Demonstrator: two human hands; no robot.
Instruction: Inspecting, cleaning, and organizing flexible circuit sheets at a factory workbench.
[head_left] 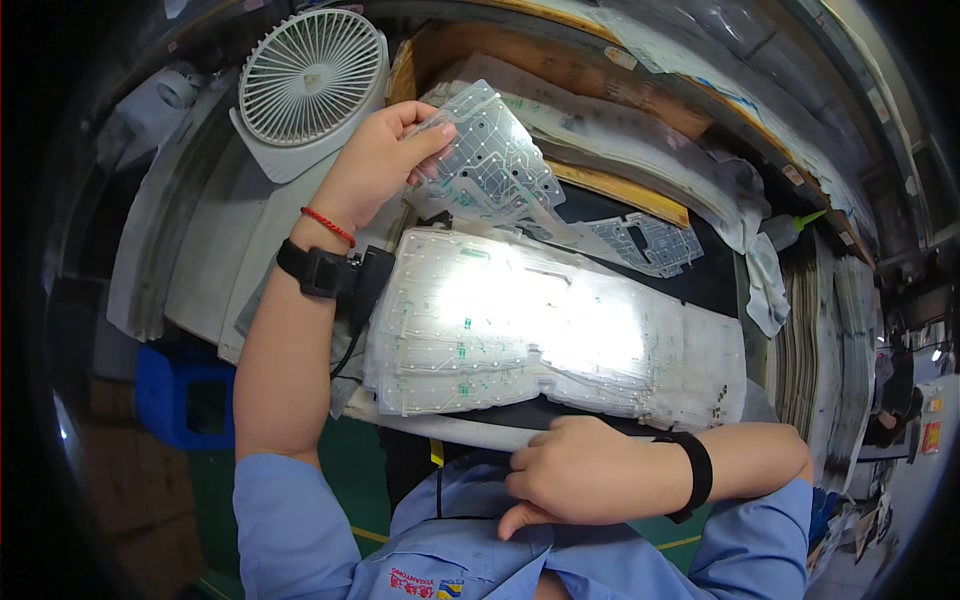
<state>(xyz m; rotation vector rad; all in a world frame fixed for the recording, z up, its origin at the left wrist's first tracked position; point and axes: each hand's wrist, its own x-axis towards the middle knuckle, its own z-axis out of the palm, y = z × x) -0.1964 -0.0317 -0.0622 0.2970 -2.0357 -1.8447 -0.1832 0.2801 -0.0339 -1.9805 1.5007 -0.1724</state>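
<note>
A clear flexible circuit sheet with fine silver traces and dark dots is pinched by its left edge between the thumb and fingers of my left hand. It is lifted and tilted above the far side of a stack of similar clear sheets with green marks. Bright glare covers the stack's middle. Its narrower part runs down to the right over the dark work surface. My right hand is at the near table edge in front of the stack, fingers curled in, thumb pointing out, nothing seen in it.
A white fan stands at the back left. Behind the stack, a shelf with a wooden edge holds layered sheets. More sheets are piled on the right, near a white cloth. A blue plastic stool sits lower left.
</note>
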